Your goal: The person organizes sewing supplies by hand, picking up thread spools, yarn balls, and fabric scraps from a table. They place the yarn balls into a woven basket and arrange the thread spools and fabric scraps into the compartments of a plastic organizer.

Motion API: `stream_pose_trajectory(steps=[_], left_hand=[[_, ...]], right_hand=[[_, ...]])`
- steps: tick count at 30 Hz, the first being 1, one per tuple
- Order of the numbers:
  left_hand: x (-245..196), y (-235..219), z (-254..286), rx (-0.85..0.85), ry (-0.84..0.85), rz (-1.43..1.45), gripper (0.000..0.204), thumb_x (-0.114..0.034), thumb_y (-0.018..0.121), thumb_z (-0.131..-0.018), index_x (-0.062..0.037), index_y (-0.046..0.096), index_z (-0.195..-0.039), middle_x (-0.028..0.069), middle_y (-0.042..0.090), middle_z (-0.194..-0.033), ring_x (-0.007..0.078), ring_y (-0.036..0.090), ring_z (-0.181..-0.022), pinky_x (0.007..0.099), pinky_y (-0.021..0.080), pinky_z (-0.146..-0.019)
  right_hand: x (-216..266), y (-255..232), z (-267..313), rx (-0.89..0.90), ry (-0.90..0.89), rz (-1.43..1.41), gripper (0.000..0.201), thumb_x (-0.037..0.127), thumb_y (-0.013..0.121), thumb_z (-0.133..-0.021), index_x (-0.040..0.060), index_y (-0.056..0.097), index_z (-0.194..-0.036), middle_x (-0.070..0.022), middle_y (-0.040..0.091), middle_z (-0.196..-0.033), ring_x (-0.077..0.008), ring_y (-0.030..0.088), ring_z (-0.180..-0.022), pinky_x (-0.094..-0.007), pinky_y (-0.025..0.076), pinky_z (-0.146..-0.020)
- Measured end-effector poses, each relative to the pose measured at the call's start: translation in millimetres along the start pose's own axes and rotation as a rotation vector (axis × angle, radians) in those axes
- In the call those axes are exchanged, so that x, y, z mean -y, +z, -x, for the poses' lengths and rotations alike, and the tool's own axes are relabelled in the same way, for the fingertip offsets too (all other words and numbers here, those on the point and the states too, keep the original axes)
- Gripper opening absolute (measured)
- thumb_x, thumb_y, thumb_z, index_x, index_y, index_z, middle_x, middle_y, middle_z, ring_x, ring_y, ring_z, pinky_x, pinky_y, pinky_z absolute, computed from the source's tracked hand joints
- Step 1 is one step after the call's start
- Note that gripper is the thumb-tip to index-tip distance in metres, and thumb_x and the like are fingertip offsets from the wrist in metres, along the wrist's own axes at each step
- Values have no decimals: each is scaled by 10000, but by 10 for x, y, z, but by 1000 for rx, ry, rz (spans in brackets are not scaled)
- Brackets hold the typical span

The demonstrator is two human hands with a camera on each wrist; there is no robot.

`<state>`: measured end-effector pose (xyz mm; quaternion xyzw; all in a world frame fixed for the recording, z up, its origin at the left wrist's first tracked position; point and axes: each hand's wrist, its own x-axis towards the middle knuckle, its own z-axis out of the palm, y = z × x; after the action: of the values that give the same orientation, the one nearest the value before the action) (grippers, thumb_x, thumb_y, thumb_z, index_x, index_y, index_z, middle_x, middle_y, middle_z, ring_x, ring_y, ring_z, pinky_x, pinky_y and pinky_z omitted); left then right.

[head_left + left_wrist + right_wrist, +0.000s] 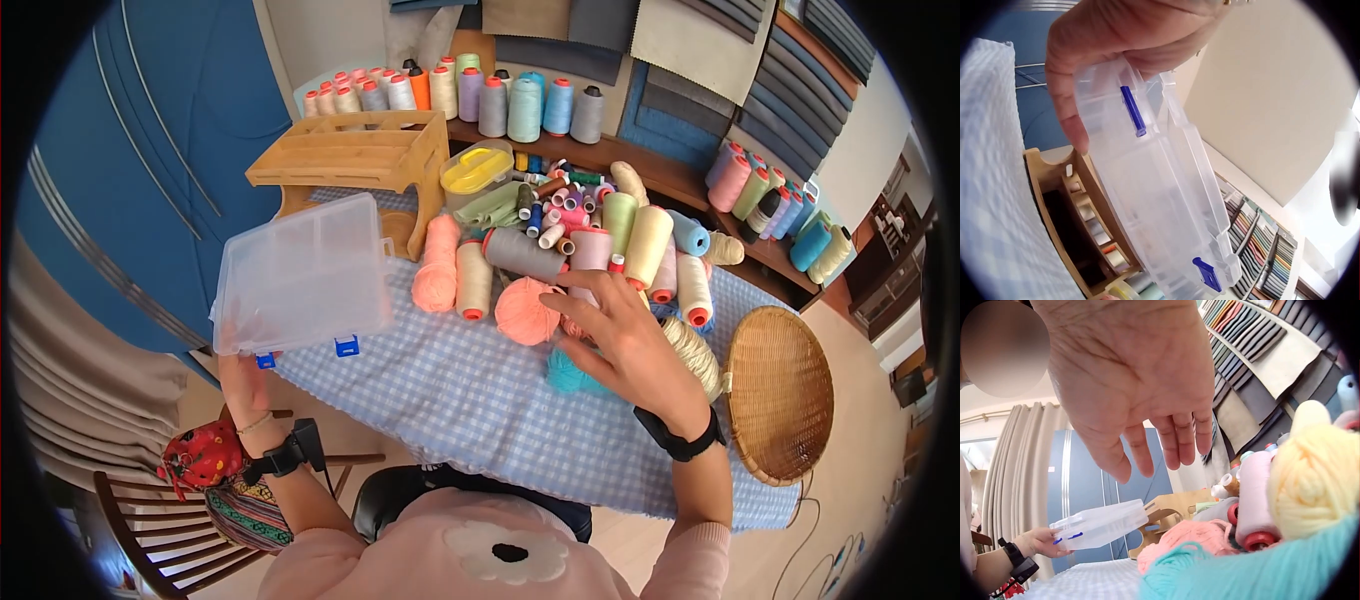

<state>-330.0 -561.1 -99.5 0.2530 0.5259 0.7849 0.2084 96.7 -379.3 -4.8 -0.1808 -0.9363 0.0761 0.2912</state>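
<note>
My left hand (243, 388) grips a clear plastic storage box (305, 275) by its near corner. The box is tilted up over the left of the table, and two blue latches (347, 346) show along its lower edge. In the left wrist view the thumb and fingers of that hand (1116, 34) wrap the box's end. My right hand (632, 350) hovers over the yarn with loosely spread fingers and nothing in it, as its bare palm (1141, 369) confirms. Below and beside it lie a coral yarn ball (525, 311), a turquoise yarn ball (572, 371) and a cream yarn skein (692, 352).
A wooden rack (350, 145) stands behind the box. Thread cones and small spools (548, 238) are heaped at the table's back, near a yellow-handled lidded box (477, 175). A wicker basket (780, 395) leans at the right edge. The tablecloth (450, 400) is blue-checked. A chair (165, 540) stands lower left.
</note>
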Motion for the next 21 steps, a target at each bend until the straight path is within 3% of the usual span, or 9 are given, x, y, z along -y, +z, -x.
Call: stream_pose_trajectory(steps=[9, 13, 16, 18, 21], left_hand=[[465, -326, -275, -7, -83, -91, 522, -435, 521, -1011, -103, 510, -1414, 97, 630, -1266, 216, 651, -1044, 350, 577, -687], [431, -91, -191, -17, -140, -105, 524, -447, 516, -1012, -109, 511, -1413, 89, 611, -1296, 218, 648, -1042, 363, 574, -700], [496, -52, -158, 15, -180, -75, 511, -432, 522, -1016, -107, 524, -1410, 69, 595, -1321, 199, 626, -1078, 322, 546, -792], [626, -164, -228, 4, -56, -137, 485, -377, 539, -1020, -96, 529, -1415, 53, 591, -1329, 173, 594, -1126, 288, 489, -897], [571, -205, -218, -52, -164, -240, 461, -322, 552, -1021, -88, 535, -1418, 49, 581, -1348, 167, 555, -1199, 280, 433, -990]], right_hand=[[-130, -234, 367, -30, 201, 62, 473, 76, 726, -796, 64, 608, -1253, -141, 547, -1258, -357, 543, -1114, -449, 458, -958], [-108, -372, 528, -58, 274, 68, 472, 73, 719, -815, 62, 596, -1270, -148, 537, -1285, -356, 540, -1134, -451, 459, -968], [-98, -425, 686, -67, 346, 72, 466, 71, 711, -830, 62, 592, -1280, -156, 532, -1300, -360, 534, -1152, -453, 454, -979], [-91, -475, 785, -82, 362, 96, 466, 70, 709, -834, 65, 590, -1285, -157, 531, -1302, -363, 533, -1153, -454, 453, -981], [-73, -561, 915, -97, 434, 98, 469, 65, 712, -834, 67, 589, -1287, -159, 529, -1303, -365, 535, -1153, -455, 457, -984]])
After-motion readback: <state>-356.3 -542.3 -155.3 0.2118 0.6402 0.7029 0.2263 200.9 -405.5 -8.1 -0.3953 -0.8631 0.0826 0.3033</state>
